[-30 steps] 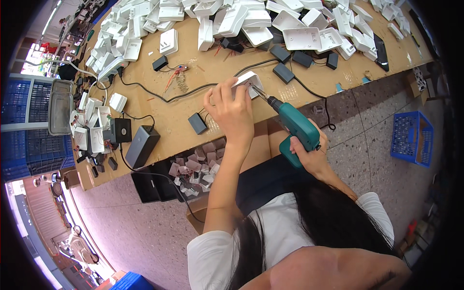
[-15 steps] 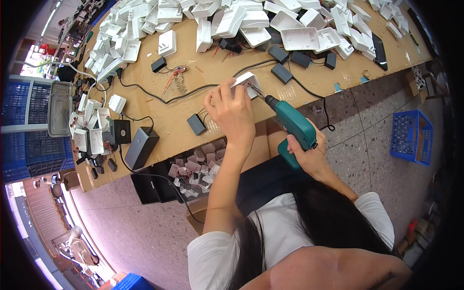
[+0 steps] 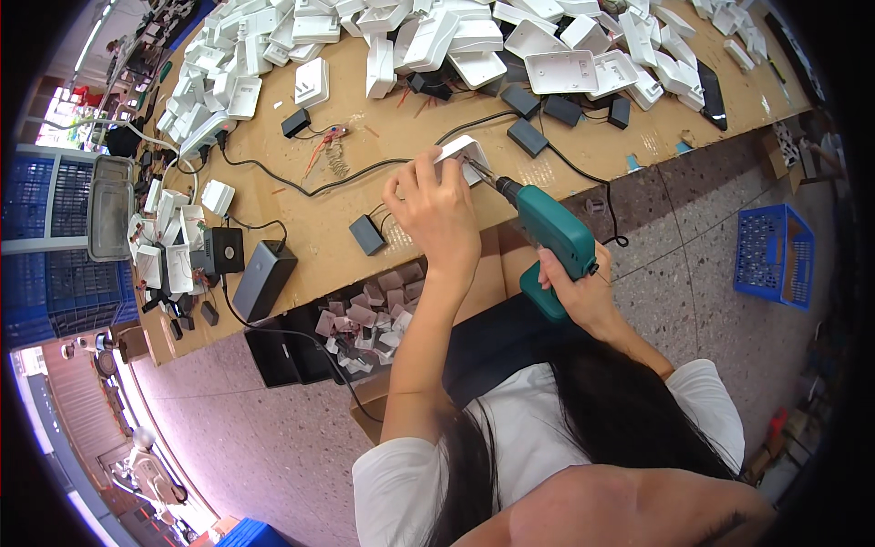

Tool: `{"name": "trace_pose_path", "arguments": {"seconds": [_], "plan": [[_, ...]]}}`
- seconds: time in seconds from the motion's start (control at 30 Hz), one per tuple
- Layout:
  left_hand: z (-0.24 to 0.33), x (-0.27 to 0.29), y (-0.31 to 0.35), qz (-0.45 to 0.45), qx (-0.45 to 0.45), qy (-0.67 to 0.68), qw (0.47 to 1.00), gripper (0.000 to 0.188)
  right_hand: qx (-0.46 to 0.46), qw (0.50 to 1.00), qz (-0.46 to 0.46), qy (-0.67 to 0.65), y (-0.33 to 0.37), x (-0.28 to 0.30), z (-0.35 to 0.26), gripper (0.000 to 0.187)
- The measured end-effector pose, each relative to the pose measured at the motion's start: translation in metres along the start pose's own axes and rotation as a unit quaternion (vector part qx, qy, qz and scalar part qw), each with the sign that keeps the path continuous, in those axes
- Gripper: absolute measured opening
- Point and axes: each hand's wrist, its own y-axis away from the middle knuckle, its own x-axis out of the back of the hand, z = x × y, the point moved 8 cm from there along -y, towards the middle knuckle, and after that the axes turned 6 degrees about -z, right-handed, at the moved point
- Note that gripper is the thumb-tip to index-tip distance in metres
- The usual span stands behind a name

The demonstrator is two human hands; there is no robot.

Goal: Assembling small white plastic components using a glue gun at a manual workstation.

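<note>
My left hand (image 3: 436, 205) has its fingers closed round a small white plastic housing (image 3: 469, 151), tilted up on the table. In my right hand (image 3: 583, 287) is a green cordless screwdriver (image 3: 552, 225), gripped by its handle. Its bit reaches into the hollow of the housing, close to my left fingertips; the very tip is hard to make out. A black box (image 3: 368, 234) with thin wires lies beside my left wrist. Further right along the table, another black box (image 3: 527, 139) rests near a black cable.
White housings (image 3: 447, 41) are heaped along the far side of the brown table (image 3: 301, 219). A black power adapter (image 3: 264, 278) and cables lie left. Below the near edge stands a black bin (image 3: 273, 356) beside pale plastic pieces. A blue basket (image 3: 775, 255) stands on the floor at right.
Both hands, the housing and the screwdriver keep nearly the same positions. The whole view has shifted very slightly.
</note>
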Motion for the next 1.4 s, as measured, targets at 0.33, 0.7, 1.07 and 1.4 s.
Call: {"name": "trace_pose_path", "arguments": {"seconds": [0.33,0.7,1.07,1.4], "plan": [[0.002,0.0,0.001,0.0,-0.004,-0.004,1.0,0.007,-0.017,0.999,0.004,-0.028,0.001,0.0,0.002,0.014],[0.001,0.0,-0.001,-0.003,-0.004,-0.001,1.0,0.007,-0.022,0.999,-0.011,-0.043,0.0,-0.001,0.008,0.015],[0.001,0.001,-0.001,0.009,-0.016,-0.015,1.0,0.009,0.007,0.993,0.005,-0.115,0.02,0.016,0.009,0.018],[0.0,0.001,-0.001,-0.004,-0.024,-0.01,1.0,0.011,0.022,0.99,0.031,-0.137,0.037,0.034,0.01,0.023]]}}
